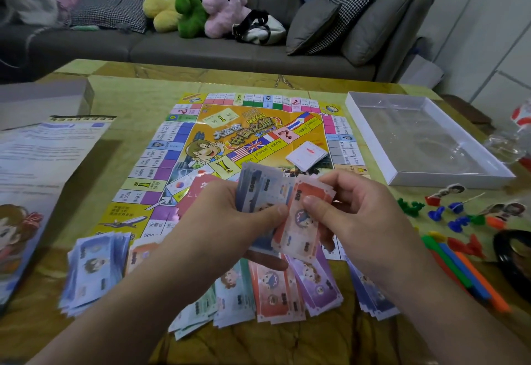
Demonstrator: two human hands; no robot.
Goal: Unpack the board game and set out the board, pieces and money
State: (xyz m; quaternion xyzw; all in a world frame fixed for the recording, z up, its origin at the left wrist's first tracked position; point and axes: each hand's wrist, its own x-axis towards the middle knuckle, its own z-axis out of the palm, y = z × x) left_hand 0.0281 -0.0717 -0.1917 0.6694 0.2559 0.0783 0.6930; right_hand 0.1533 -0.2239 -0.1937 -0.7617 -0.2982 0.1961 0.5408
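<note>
Right now both hands are curled on play money above the board [247,146]: left hand [230,218] grips a blue note wad [260,189], right hand [356,215] pinches a red note [301,221]. Sorted note piles [273,287] lie on the bench [316,336] just below; pawns [459,215] to the right.

We see the colourful paper board [258,146] spread flat, a white card deck [307,155] on it, banknote piles [270,290] fanned along its near edge, plastic pieces [459,221] scattered right.

Tray [373,131] right of board [172,146]; money piles [94,272] before it.
</note>
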